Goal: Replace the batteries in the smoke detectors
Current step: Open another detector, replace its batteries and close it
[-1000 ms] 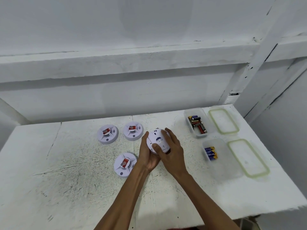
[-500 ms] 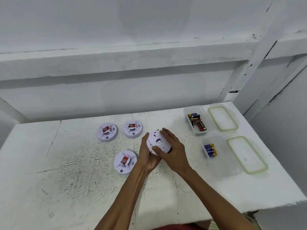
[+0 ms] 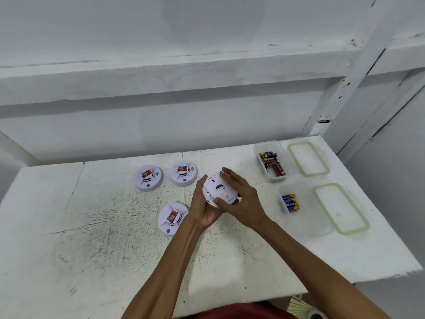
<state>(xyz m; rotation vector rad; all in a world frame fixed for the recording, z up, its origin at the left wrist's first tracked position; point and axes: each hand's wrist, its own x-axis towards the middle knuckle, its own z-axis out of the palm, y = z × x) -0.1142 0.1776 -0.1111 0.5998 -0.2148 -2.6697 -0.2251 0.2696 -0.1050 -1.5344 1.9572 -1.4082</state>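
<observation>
Scarcely anything has shifted since the earlier frame: we record the smoke detector (image 3: 218, 188) held back-side up over the table (image 3: 92, 238). The left hand (image 3: 204, 210) cups its left rim, and the right hand (image 3: 243, 199) curls round its right side, thumb pressing the back. Three other detectors (image 3: 148, 177) (image 3: 183, 172) (image 3: 173, 215) lie to its left. The mixed-battery tub (image 3: 272, 161) and the blue-battery tub (image 3: 291, 202) sit to its right.

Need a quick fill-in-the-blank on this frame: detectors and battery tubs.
1. The left hand and right hand both grip the held detector; the loose detectors on the table number ___.
2. The near container holds batteries coloured mainly ___.
3. The near lid lies on the table to that container's ___.
Missing: three; blue; right.
</observation>
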